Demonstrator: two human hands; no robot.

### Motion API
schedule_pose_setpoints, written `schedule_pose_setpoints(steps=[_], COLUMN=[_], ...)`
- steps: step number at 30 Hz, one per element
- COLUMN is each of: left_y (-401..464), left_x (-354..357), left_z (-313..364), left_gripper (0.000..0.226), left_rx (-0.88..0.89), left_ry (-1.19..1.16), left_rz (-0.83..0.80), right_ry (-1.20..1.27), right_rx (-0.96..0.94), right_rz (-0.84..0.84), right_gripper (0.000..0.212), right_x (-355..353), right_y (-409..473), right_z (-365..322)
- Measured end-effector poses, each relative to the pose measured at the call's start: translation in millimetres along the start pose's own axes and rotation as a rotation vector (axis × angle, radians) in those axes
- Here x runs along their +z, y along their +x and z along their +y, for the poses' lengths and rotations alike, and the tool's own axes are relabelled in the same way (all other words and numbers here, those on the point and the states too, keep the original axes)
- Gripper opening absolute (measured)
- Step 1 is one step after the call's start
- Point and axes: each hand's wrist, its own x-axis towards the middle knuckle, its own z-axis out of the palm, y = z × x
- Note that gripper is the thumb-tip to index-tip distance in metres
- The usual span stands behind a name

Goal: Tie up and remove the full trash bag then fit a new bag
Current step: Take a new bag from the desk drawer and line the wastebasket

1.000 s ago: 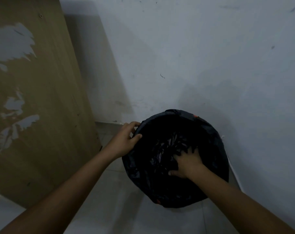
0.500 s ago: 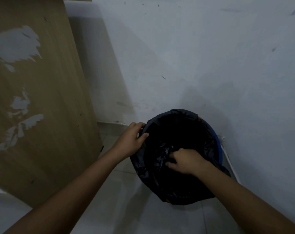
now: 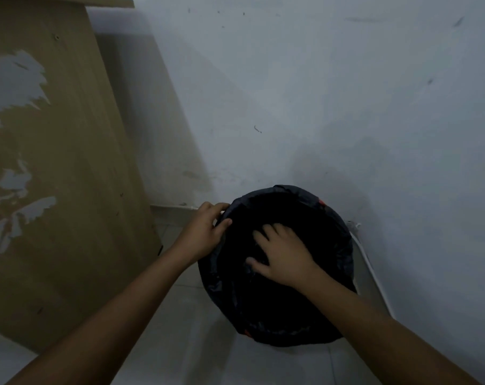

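A round trash bin stands on the floor against the wall, lined with a black trash bag (image 3: 327,298) folded over its rim. My left hand (image 3: 205,232) grips the bag's edge at the bin's upper-left rim, thumb inside and fingers outside. My right hand (image 3: 281,257) reaches into the bin's mouth with fingers spread and lies flat on the dark plastic inside. The bin's contents are too dark to make out. Small orange spots (image 3: 321,202) of the bin show at the rim.
A tall wooden panel (image 3: 55,176) with peeled patches leans at the left. The grey wall (image 3: 319,93) rises directly behind the bin. A white cable (image 3: 372,270) runs along the floor to the right. Pale floor tiles (image 3: 180,329) lie in front.
My right hand has gone from curled on the plastic inside the bin to spread flat, slightly higher. The blue rim at the right is now covered. My left hand stays on the rim.
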Motion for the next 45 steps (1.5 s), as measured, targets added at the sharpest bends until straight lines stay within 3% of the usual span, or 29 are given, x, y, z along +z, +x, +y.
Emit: schedule_pose_setpoints(steps=[3, 9, 13, 17, 18, 22, 25, 30, 34, 35, 38, 40, 45], left_y=[1, -1, 1, 2, 2, 1, -1, -5, -1, 2, 7, 5, -5], left_x=[0, 1, -2, -3, -3, 1, 1, 7, 16, 18, 23, 27, 42], left_z=[4, 7, 2, 4, 5, 9, 8, -5, -10, -10, -7, -1, 15], left_gripper=[0.032, 0.036, 0.038, 0.040, 0.039, 0.037, 0.036, 0.035, 0.036, 0.036, 0.041, 0.050, 0.052], left_rx=[0.014, 0.013, -0.003, 0.002, 0.012, 0.020, 0.011, 0.024, -0.007, -0.012, -0.036, -0.032, 0.023], left_ry=[-0.010, -0.049, -0.003, 0.026, 0.029, 0.009, -0.003, -0.026, -0.045, -0.042, 0.000, 0.012, 0.146], left_rz=[-0.013, -0.030, -0.022, -0.024, -0.017, -0.016, -0.010, 0.005, 0.107, 0.123, 0.125, 0.084, -0.030], right_ry=[-0.067, -0.197, -0.147, -0.067, -0.011, -0.017, -0.043, -0.022, -0.074, -0.077, -0.107, -0.092, -0.074], right_rx=[0.036, 0.091, 0.015, -0.119, -0.111, 0.118, 0.103, -0.019, -0.111, -0.080, 0.126, 0.196, 0.234], right_rz=[-0.221, -0.262, -0.163, 0.160, 0.161, -0.353, -0.451, -0.353, 0.035, 0.000, -0.514, -0.729, -0.780], right_gripper=[0.101, 0.108, 0.095, 0.065, 0.062, 0.085, 0.092, 0.084, 0.051, 0.056, 0.100, 0.110, 0.107], right_x=[26, 44, 34, 42, 46, 65, 80, 68, 45, 41, 47, 60, 83], right_y=[10, 21, 13, -1, 1, 13, 19, 18, 4, 1, -2, 0, 3], right_z=[-3, 9, 4, -7, -8, 4, 12, 17, 14, 15, 26, 33, 39])
